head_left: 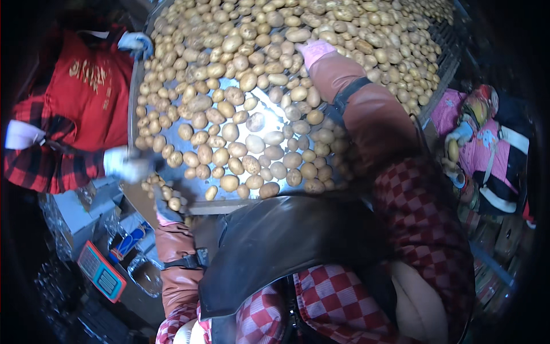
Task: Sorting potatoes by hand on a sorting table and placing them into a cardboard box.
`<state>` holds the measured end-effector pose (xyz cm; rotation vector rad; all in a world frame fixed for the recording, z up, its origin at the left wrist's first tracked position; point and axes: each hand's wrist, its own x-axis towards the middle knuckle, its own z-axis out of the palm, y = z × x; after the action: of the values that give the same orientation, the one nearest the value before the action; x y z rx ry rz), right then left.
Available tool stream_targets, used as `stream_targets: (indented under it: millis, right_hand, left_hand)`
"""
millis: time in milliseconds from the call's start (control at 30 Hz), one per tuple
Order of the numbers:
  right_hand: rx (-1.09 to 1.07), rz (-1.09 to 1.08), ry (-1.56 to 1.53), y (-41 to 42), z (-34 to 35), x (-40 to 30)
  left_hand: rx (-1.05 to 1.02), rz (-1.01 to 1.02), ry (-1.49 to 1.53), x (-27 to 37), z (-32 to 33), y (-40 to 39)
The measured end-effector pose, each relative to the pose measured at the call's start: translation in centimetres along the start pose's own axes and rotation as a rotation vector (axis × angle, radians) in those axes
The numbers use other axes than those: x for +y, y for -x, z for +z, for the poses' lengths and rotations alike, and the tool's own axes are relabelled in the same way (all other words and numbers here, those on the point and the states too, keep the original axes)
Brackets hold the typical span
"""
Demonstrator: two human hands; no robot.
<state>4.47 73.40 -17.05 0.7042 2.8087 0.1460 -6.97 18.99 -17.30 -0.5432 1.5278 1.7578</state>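
A mass of potatoes (255, 144) covers the metal sorting table (180, 167) before me. My right hand (317, 50), in a pink glove, reaches far over the table among the potatoes. Its fingertips touch or nearly touch them, and its grip is partly hidden. Down at the table's near left corner is my left hand (165, 211), in a grey-palmed glove with a pink cuff. A small potato (174, 204) sits between its fingers. More small potatoes (151, 185) lie just beyond that hand.
On the left a co-worker in a red apron (86, 86) has white-gloved hands at the table's edge, one blurred. Another person (485, 146) at right holds a potato. Below left are a red-framed scale (102, 271), light-blue boxes (81, 206) and a blue roll (129, 241).
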Motion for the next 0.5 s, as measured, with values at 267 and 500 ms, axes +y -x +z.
stream_targets:
  millis: [267,500]
  right_hand:
    - [-0.104,0.070,0.086,-0.6,-1.4,-0.7]
    - [0.402,0.051,-1.587,5.7,4.4,4.3]
  left_hand:
    - [0.504,0.534,-0.679,-1.2,-5.2,-2.8]
    - [-0.053,0.653,-0.914,-3.7,9.7,0.5]
